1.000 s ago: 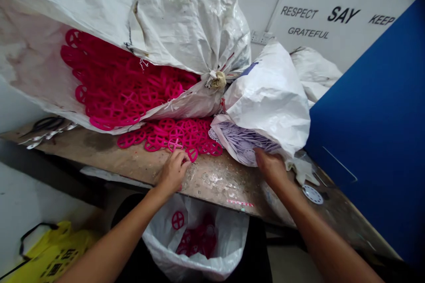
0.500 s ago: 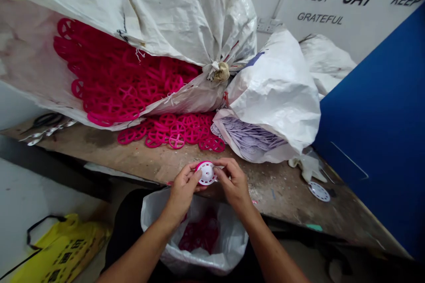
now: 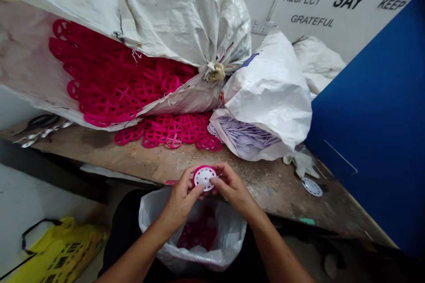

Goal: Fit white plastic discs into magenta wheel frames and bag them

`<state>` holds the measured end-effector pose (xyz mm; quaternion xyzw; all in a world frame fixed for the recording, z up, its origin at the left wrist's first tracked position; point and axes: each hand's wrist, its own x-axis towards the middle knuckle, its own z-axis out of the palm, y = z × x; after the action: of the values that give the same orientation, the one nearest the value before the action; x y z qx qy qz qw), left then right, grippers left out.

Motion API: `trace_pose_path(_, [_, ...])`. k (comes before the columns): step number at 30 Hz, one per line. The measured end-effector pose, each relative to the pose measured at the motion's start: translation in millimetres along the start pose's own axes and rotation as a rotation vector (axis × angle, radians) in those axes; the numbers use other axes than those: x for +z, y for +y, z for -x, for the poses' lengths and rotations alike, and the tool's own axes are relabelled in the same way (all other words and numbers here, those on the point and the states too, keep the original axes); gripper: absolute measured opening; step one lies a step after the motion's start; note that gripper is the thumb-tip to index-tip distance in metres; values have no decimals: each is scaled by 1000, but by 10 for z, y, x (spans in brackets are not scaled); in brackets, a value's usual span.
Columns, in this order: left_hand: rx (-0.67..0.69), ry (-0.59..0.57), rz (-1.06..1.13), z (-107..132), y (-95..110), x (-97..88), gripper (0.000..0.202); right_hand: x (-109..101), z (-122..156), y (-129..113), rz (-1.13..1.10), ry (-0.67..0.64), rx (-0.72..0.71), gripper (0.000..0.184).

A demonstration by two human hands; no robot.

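Observation:
Between my two hands is a white slotted plastic disc set in a pink ring. My left hand grips its left and lower edge, thumb at the bottom of the white face. My right hand holds the right side, its thumb pressing on the white face near the centre. Below the hands, an open white sack holds several pink parts. Loose pink spoked rings lie on the wooden table just beyond my hands.
A large white sack spills pink rings at the left. Right of it, another sack holds white discs. A single white disc and a glove lie near the blue panel. Scissors rest far left; a yellow bag is below.
My right thumb has moved from the disc's right edge onto its face. The disc now faces me more squarely, and the view has shifted slightly.

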<state>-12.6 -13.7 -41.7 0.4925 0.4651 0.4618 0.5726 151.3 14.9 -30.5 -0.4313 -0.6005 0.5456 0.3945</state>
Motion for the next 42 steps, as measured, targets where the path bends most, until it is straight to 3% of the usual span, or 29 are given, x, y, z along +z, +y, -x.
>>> trace_pose_path(6, [-113, -80, -59, 154, -31, -37, 40, -4, 210, 8, 169, -110, -26, 18])
trace_pose_path(9, [-131, -233, -200, 200, 7, -135, 43, -261, 69, -68, 407, -154, -79, 20])
trace_pose_path(11, [-48, -241, -390, 161, 67, -254, 47, -557, -143, -114, 650, 2, -164, 18])
trace_pose_path(13, [103, -125, -626, 32, 135, -415, 40, -881, -403, -119, 979, 284, -242, 19])
trace_pose_path(15, [264, 49, -859, -179, 188, -603, 27, -1155, -643, -81, 1132, 395, -253, 23])
trace_pose_path(17, [378, 206, -1059, -433, 214, -788, 22, -1330, -809, -24, 1333, 408, -243, 24])
trace_pose_path(20, [422, 346, -1223, -790, 198, -993, 23, -1420, -911, 38, 1473, 365, -247, 20])
trace_pose_path(23, [393, 392, -1264, -1024, 146, -1078, 33, -1430, -929, 33, 1545, 320, -278, 22])
trace_pose_path(27, [369, 391, -1305, -1114, 113, -1052, 41, -1466, -874, -36, 1590, 304, -312, 26])
trace_pose_path(30, [394, 352, -1285, -1046, 137, -982, 42, -1412, -695, -78, 1409, 457, -296, 25])
trace_pose_path(32, [442, 286, -1180, -961, 142, -903, 31, -1272, -516, -98, 1102, 536, -247, 28])
trace_pose_path(35, [421, 254, -893, -804, 104, -706, 12, -904, -269, -130, 577, 512, -179, 30])
trace_pose_path(38, [132, 267, -404, -621, 62, -441, 9, -463, -164, -154, 157, 459, -170, 22])
trace_pose_path(40, [-84, 169, -13, -489, 73, -276, 20, -222, -169, -151, -25, 406, -174, 28])
trace_pose_path(42, [-198, 51, 270, -364, 114, -151, 33, -64, -193, -121, -77, 343, -178, 36])
